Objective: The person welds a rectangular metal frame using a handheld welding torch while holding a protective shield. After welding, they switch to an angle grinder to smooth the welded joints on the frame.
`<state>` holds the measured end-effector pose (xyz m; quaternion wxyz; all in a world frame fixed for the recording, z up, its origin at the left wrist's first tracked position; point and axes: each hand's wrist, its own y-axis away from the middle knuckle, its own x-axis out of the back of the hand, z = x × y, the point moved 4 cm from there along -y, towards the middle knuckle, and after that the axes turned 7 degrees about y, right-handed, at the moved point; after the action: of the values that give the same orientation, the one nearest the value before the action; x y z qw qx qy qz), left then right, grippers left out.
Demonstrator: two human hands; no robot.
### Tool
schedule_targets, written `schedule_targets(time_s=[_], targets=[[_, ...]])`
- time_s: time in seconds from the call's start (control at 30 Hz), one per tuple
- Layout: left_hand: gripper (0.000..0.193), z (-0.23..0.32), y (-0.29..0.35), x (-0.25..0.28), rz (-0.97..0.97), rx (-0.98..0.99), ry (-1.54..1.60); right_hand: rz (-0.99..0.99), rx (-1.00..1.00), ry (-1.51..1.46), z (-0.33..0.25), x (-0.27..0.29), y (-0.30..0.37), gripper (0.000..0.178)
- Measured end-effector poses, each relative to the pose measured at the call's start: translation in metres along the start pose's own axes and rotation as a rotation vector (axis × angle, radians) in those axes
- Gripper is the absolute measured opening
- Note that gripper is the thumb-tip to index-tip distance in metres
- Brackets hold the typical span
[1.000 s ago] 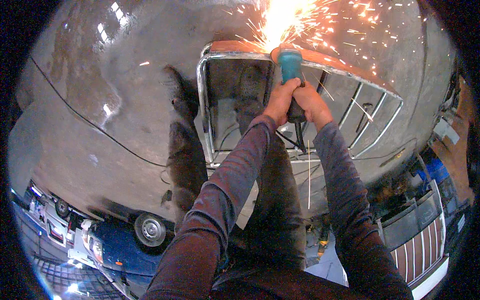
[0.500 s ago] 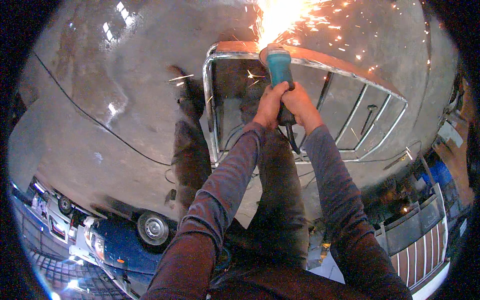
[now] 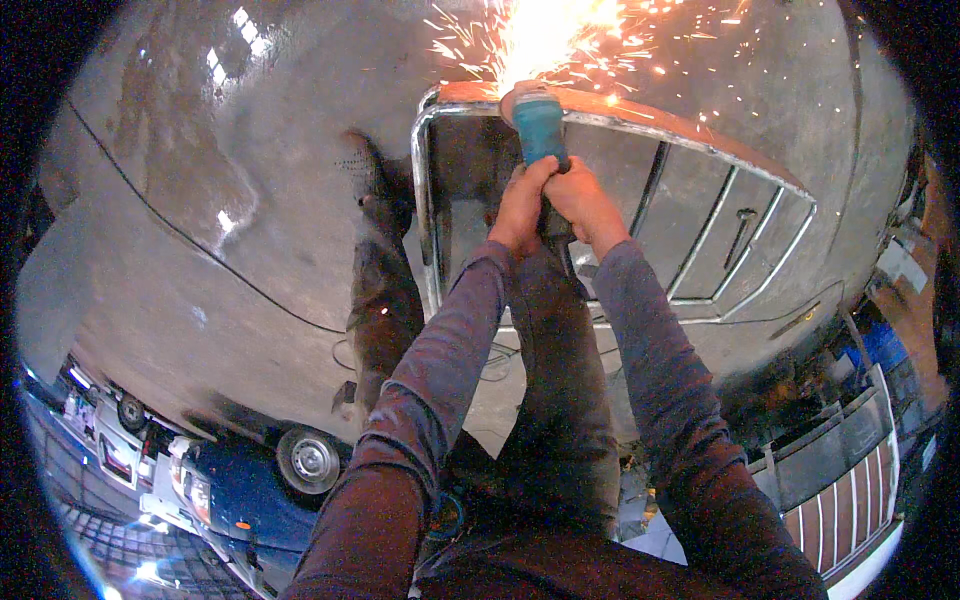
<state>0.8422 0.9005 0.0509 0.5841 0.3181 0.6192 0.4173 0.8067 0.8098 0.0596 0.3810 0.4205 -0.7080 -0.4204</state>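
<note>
A teal angle grinder is gripped in both my hands, its head against the far edge of a welded metal tube frame. Bright sparks spray away from the disc, hiding part of the contact point. My left hand wraps the grinder's body from the left. Pressed beside it, my right hand closes round the body from the right. The frame lies on the floor with crossbars at its right side. Inside it, toward the right, is a hammer-shaped tool.
A thin black cable runs across the concrete floor on the left. At the lower left stands a dark blue vehicle with a silver wheel. A slatted panel with white bars is at the lower right.
The grinder and both my hands have shifted a little left along the frame's far edge. The spark spray has moved left with them.
</note>
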Motion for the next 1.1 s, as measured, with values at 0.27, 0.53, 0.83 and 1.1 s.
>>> schedule_targets(time_s=[0.27,0.53,0.83,1.1], targets=[[0.047,-0.038,-0.011,-0.006,-0.119,-0.012,-0.117,0.23,-0.096,0.069,0.027,0.03,0.023,0.034],[0.05,-0.076,-0.014,-0.012,-0.161,-0.051,-0.116,0.321,-0.004,0.285,0.06,0.057,0.027,0.038],[0.064,-0.086,-0.016,0.006,-0.162,0.011,-0.138,0.339,-0.075,0.242,0.085,0.041,0.031,0.04],[0.056,-0.082,-0.007,0.007,-0.054,-0.021,-0.078,0.33,-0.022,0.372,0.064,0.042,0.035,0.043]])
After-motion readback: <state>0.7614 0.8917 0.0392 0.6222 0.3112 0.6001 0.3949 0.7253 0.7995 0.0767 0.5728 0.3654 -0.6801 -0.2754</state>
